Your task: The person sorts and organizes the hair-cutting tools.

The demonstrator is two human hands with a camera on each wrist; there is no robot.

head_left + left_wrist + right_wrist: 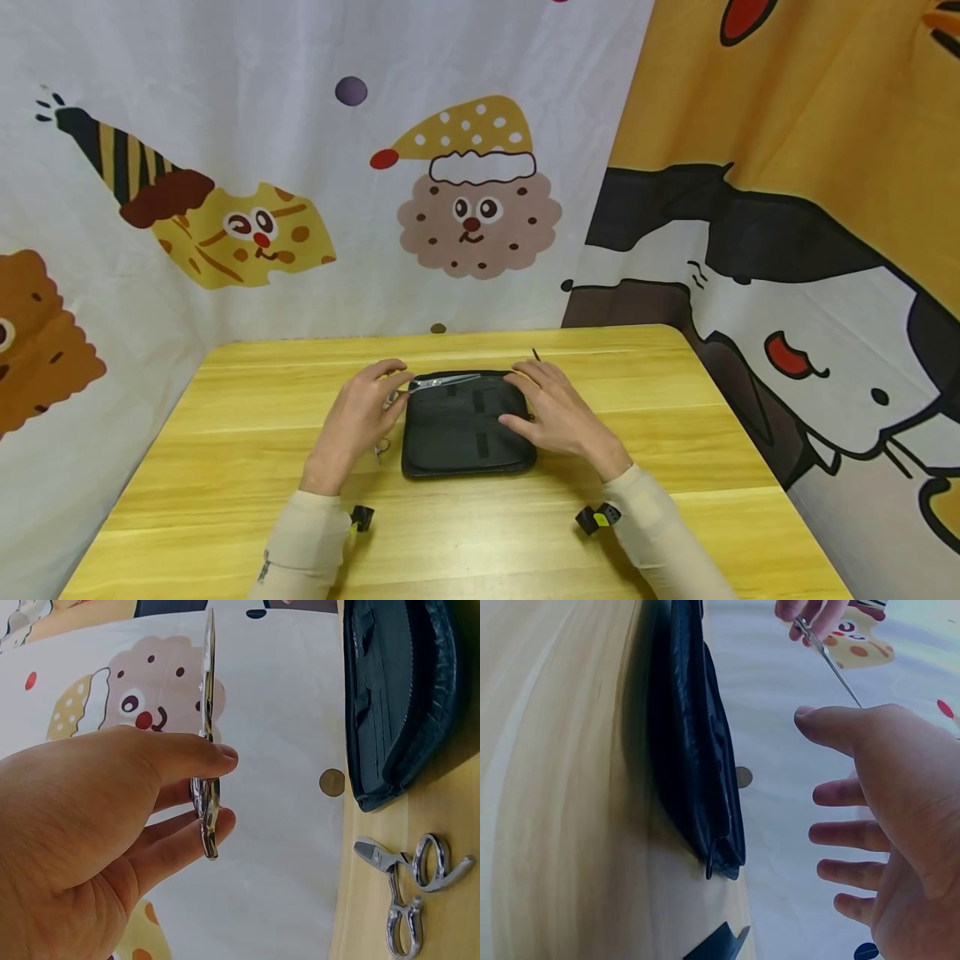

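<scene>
My left hand [363, 412] pinches a pair of silver scissors [208, 697] between thumb and fingers. Their blades [450, 380] reach rightward over the far part of a black zippered case [450, 446]. The case lies open on the table, its inner pockets and small straps facing up. At its right side is my right hand [558, 408], fingers spread and nothing held in them, as the right wrist view shows. A second pair of silver scissors [409, 874] lies on the table left of the case, partly behind my left hand in the head view.
The wooden table [480, 542] meets a hanging cloth [300, 167] printed with cartoon figures at its back edge. A dark flat object [716, 945] lies near the case in the right wrist view. Small black cameras [362, 518] sit at both wrists.
</scene>
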